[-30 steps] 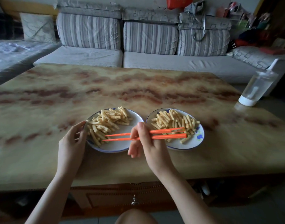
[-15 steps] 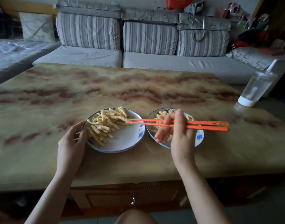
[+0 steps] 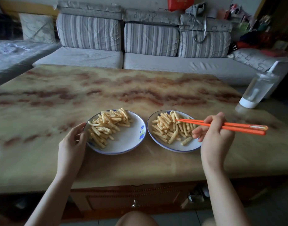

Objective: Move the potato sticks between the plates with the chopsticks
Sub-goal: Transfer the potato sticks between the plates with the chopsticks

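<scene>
While the tips hang over a pile, table (image 3: 140,88): the landmark; both plates sit near its front edge.
Left plate (image 3: 127,141): left of the table's middle; its pile lies on the far-left half and the near half is bare.
Right plate (image 3: 177,146): right of the table's middle, just beside the left plate and apart from it.
Left hand (image 3: 71,144): at the table's front left; thumb and curled fingers hold the left plate's rim. Best kept there, so the plate cannot slide.
Right hand (image 3: 216,137): over the table's front right; fingers are curled round the chopsticks, pinching them near mid-length.
Chopsticks (image 3: 229,126): roughly level with the table, tips close together over the right plate's pile. I cannot tell whether they pinch anything.
Sticks (image 3: 167,128): ridged, heaped on both plates. Likely brittle, so take one loose stick crosswise at its middle, squeeze lightly and lift clear before crossing the gap.
</scene>
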{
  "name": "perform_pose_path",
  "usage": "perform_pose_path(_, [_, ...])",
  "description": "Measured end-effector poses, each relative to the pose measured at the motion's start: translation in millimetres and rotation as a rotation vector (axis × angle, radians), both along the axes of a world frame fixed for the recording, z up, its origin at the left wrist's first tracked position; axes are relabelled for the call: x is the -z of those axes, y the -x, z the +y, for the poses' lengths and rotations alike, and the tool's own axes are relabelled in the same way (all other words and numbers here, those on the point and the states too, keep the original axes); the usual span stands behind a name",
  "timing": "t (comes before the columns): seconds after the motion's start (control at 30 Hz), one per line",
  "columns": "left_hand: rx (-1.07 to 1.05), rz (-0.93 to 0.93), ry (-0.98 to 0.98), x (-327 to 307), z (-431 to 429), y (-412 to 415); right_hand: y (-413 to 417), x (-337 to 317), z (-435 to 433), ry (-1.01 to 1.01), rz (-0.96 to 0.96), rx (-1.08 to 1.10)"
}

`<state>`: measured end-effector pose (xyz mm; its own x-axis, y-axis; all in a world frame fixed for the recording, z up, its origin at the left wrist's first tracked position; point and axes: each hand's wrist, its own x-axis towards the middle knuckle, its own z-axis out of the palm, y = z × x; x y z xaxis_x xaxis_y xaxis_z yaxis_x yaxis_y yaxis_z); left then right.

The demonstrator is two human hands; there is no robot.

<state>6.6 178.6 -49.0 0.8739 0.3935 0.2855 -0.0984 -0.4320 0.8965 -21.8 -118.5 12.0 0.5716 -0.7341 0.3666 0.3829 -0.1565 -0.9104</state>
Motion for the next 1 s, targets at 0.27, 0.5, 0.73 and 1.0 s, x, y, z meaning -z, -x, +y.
perform_pose_path(0.27, [0.004,-0.015,0.018,-1,-1,1,6,-8,10,-0.003,-0.091,-0.078])
perform_pose_path(0.5, [-0.007,-0.011,0.011,-1,-1,1,15,3,65,0.028,-0.014,-0.646])
perform_pose_path(0.73, [0.000,-0.018,0.007,-1,-1,0,17,21,103,0.078,0.057,-0.988])
perform_pose_path(1.0, [-0.004,-0.002,0.004,-1,-1,0,16,27,114,0.189,0.110,-0.910])
